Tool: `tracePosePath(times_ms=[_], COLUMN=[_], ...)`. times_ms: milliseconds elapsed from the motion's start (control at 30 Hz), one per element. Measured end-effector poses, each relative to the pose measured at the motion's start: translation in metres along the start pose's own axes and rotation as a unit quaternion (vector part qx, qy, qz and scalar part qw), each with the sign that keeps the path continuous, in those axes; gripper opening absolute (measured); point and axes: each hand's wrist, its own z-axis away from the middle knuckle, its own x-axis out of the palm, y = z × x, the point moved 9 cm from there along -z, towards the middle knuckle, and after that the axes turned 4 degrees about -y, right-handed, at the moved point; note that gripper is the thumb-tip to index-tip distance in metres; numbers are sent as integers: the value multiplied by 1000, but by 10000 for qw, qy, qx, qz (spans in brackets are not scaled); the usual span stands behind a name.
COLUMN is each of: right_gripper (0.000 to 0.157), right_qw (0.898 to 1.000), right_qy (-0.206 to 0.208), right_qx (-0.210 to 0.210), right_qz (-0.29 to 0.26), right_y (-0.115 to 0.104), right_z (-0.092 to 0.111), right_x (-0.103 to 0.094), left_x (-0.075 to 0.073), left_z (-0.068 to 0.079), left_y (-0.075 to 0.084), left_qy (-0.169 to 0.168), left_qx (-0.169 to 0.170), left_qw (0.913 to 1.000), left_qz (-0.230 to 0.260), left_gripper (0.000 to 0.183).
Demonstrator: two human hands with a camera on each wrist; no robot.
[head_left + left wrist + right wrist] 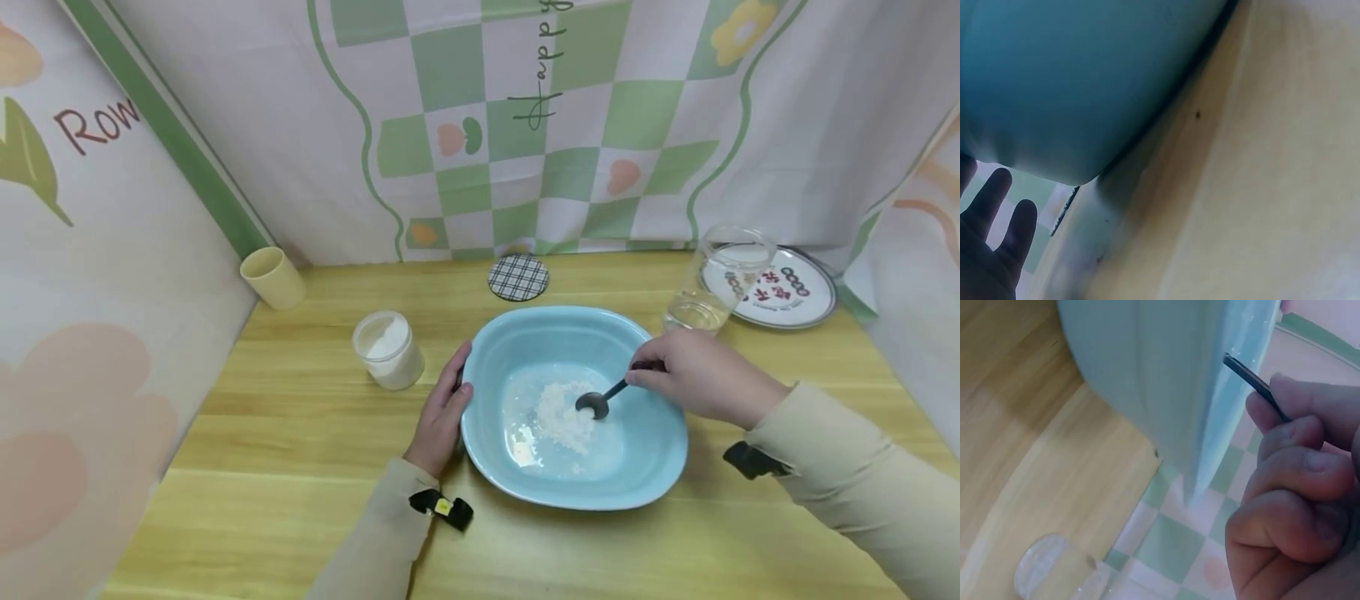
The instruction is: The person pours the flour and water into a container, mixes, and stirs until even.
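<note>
A light blue basin [652, 462] holds a patch of white powder [562, 417] amid clear liquid. My right hand [701, 375] pinches a dark spoon [615, 390] by its handle over the basin's right side, its bowl down at the powder. In the right wrist view the fingers of this hand [1297, 481] are curled, with the spoon handle [1254, 384] between thumb and forefinger. Against the basin's left side rests my left hand [442, 417], thumb at the rim. The left wrist view shows its fingers [1019, 234] straight and spread beside the basin wall [1085, 81].
Left of the basin stands a clear jar [392, 354] of white powder, with a yellow cup [273, 279] farther back. A checked coaster [518, 277] lies behind the basin. A glass pitcher [697, 304] with some liquid stands close behind my right hand, near a patterned plate [795, 312].
</note>
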Motion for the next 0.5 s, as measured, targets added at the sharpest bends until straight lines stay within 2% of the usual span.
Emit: tracePosePath(times_ms=[200, 500], right_gripper=[10, 10], right_qw=[9996, 9994], right_qy=[-121, -117], right_qx=[-120, -259], right_qz=[-242, -211], right_y=[-9, -12], right_z=[-3, -7], right_x=[2, 6], left_x=[0, -1], left_z=[0, 0], left_y=[-2, -3], left_qy=[-14, 11], left_qx=[-14, -88], left_qw=[10000, 9998], left_qz=[79, -167], left_gripper=[54, 53])
